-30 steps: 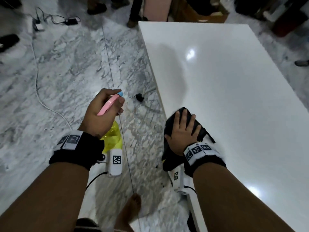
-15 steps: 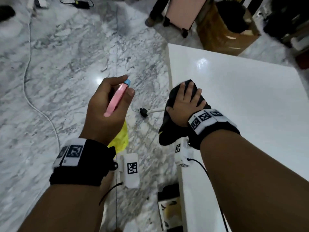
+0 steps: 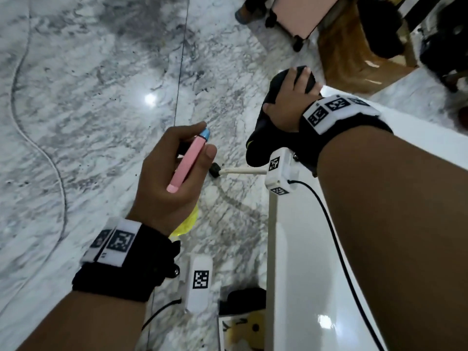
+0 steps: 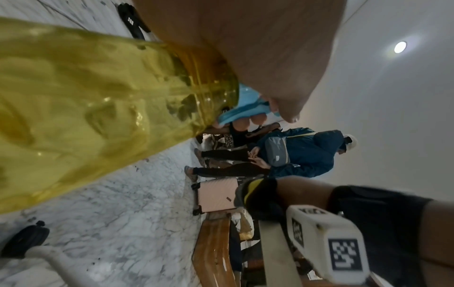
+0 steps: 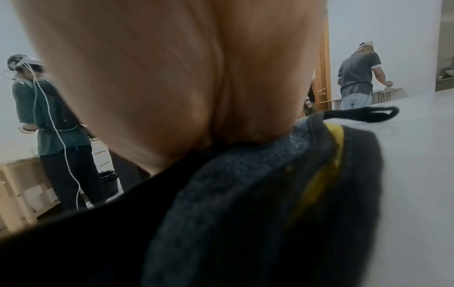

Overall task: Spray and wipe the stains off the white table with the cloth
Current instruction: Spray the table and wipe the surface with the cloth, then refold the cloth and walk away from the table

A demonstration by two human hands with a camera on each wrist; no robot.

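Note:
My left hand [image 3: 172,178] grips a spray bottle [image 3: 188,163] with a pink top, blue nozzle and clear yellow body [image 4: 86,108]. It hangs over the marble floor, left of the white table [image 3: 304,274]. My right hand [image 3: 288,105] lies flat, fingers straight, on a dark grey cloth [image 3: 260,133] with a yellow stripe [image 5: 270,203]. The cloth is at the table's far left corner, and part of it droops over the left edge. From the right wrist, the palm hides most of the cloth's top, and the tabletop [image 5: 417,155] shows no stain.
Beyond the far end of the table are a pink suitcase [image 3: 301,16] and a wooden bench [image 3: 354,54]. A white table leg with a black foot [image 3: 238,171] angles onto the floor. A cable [image 3: 38,148] snakes across the marble at left. People stand nearby [image 4: 302,153].
My right hand has slid the cloth along the table's left edge to the far corner. The left hand still holds the bottle and has stayed over the floor.

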